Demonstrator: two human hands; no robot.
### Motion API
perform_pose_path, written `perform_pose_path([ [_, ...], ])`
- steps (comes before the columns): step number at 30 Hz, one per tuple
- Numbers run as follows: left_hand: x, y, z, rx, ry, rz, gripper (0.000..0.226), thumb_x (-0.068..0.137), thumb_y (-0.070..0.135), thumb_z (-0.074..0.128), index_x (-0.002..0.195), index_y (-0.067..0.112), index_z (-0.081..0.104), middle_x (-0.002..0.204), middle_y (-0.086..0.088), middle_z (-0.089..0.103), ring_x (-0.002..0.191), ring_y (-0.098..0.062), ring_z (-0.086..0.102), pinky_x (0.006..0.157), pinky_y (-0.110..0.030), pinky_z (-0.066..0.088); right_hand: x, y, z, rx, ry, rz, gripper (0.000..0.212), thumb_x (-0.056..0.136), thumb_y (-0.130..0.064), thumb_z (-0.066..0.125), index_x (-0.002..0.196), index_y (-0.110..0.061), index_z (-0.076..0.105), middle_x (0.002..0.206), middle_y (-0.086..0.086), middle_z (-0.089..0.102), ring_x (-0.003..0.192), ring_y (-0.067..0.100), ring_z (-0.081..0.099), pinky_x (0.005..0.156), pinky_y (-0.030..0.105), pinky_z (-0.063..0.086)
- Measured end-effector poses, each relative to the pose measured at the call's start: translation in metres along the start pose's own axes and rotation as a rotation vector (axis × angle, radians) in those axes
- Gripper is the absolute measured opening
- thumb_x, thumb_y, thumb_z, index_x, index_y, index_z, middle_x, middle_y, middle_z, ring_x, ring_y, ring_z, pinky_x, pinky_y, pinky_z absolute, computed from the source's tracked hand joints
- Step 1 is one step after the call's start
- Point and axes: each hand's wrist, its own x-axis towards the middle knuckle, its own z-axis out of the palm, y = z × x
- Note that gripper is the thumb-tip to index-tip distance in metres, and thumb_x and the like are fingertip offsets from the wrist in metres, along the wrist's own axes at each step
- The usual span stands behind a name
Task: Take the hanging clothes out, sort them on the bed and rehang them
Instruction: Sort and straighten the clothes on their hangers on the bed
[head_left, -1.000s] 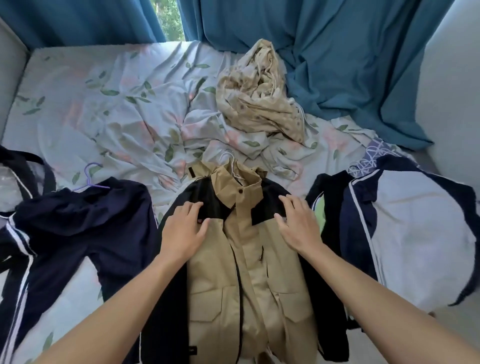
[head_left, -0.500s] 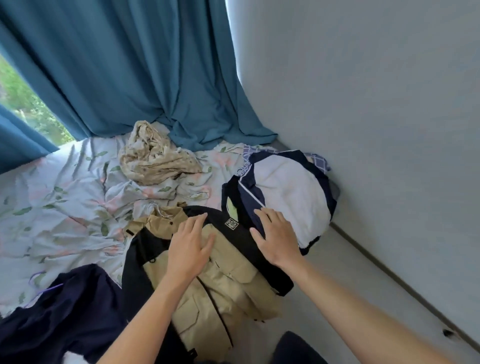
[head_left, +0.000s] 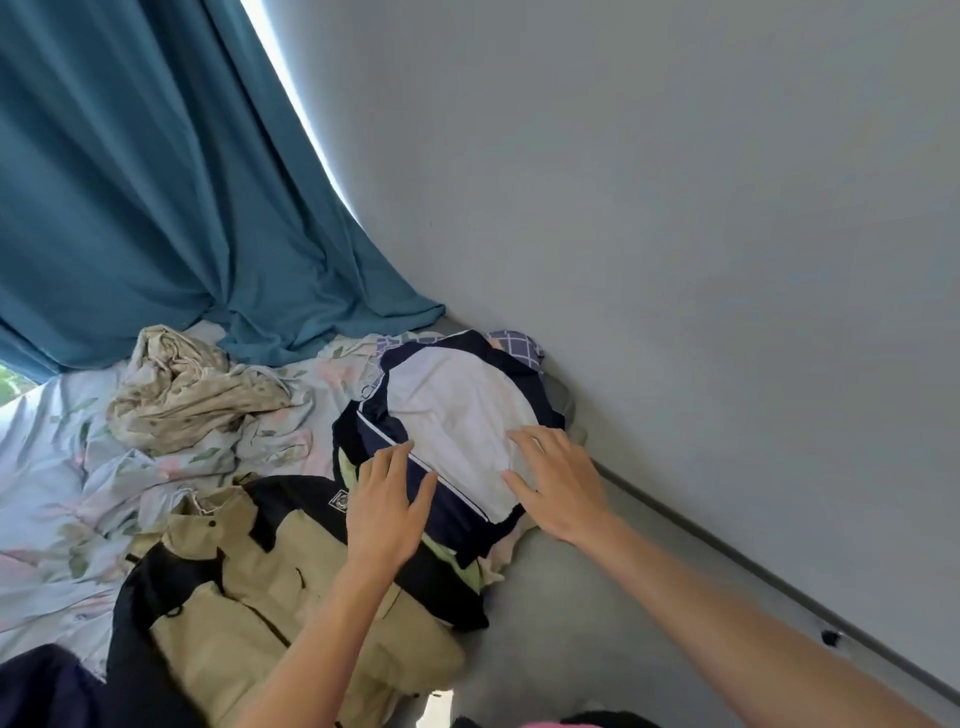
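A navy and white jacket lies on the bed by the wall, on top of a lime green garment. My left hand lies flat with straight fingers on its navy sleeve. My right hand rests with spread fingers on its white panel. To the left of them a tan and black jacket lies flat on the bed. A dark navy garment shows at the bottom left corner.
A crumpled beige patterned cloth sits on the floral bedsheet further back. Teal curtains hang behind the bed. A grey wall runs along the right, with a checked cloth against it.
Both hands left the tan jacket and moved right onto the navy and white jacket. My view swung to the right, towards the wall.
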Motion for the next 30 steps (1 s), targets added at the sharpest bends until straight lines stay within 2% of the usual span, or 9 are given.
perform_pose_path([
  [5,0.009,0.054,0.026,0.017,-0.014,-0.037,0.061,0.100,0.061,0.041,0.149,0.025,0.049,0.146,0.005,0.054,0.137,-0.024,0.048,0.102,-0.047,0.050,0.013,0.058,-0.025,0.037,-0.042,-0.039,0.063,0.099,-0.058,0.031,0.152,-0.025,0.044,0.152,-0.006,0.046,0.137,0.019,0.043,0.108,0.044,0.044],
  [8,0.024,0.061,0.028,0.068,0.013,-0.064,0.057,0.104,0.056,0.048,0.150,0.024,0.050,0.147,0.006,0.053,0.137,-0.023,0.048,0.102,-0.046,0.049,0.037,0.072,-0.028,0.044,-0.053,-0.061,0.064,0.099,-0.058,0.031,0.153,-0.027,0.043,0.153,-0.007,0.044,0.139,0.018,0.040,0.108,0.043,0.043],
  [13,0.063,0.047,0.033,0.099,0.037,-0.119,0.053,0.104,0.053,0.052,0.149,0.025,0.050,0.145,0.006,0.052,0.135,-0.024,0.047,0.104,-0.047,0.047,0.092,0.079,-0.014,0.060,-0.099,-0.109,0.061,0.103,-0.058,0.035,0.156,-0.029,0.038,0.157,-0.006,0.040,0.143,0.017,0.036,0.112,0.042,0.040],
  [18,0.117,0.026,0.053,0.077,0.039,-0.183,0.063,0.101,0.062,0.038,0.149,0.023,0.050,0.145,0.004,0.053,0.135,-0.026,0.048,0.106,-0.046,0.045,0.154,0.084,0.000,0.040,-0.130,-0.144,0.058,0.104,-0.055,0.040,0.155,-0.028,0.039,0.159,-0.005,0.039,0.143,0.017,0.036,0.111,0.041,0.040],
  [24,0.188,0.008,0.059,0.051,0.046,-0.221,0.064,0.099,0.065,0.035,0.146,0.025,0.050,0.141,0.005,0.054,0.132,-0.026,0.050,0.102,-0.049,0.049,0.233,0.093,0.001,0.005,-0.155,-0.182,0.064,0.099,-0.061,0.031,0.153,-0.027,0.041,0.157,-0.004,0.041,0.141,0.018,0.039,0.107,0.041,0.044],
  [30,0.237,-0.009,0.050,0.065,0.078,-0.317,0.064,0.098,0.063,0.037,0.145,0.023,0.053,0.140,0.003,0.056,0.131,-0.026,0.049,0.107,-0.044,0.043,0.316,0.084,0.021,0.022,-0.210,-0.225,0.057,0.103,-0.055,0.044,0.152,-0.026,0.042,0.157,-0.004,0.042,0.140,0.020,0.040,0.107,0.043,0.046],
])
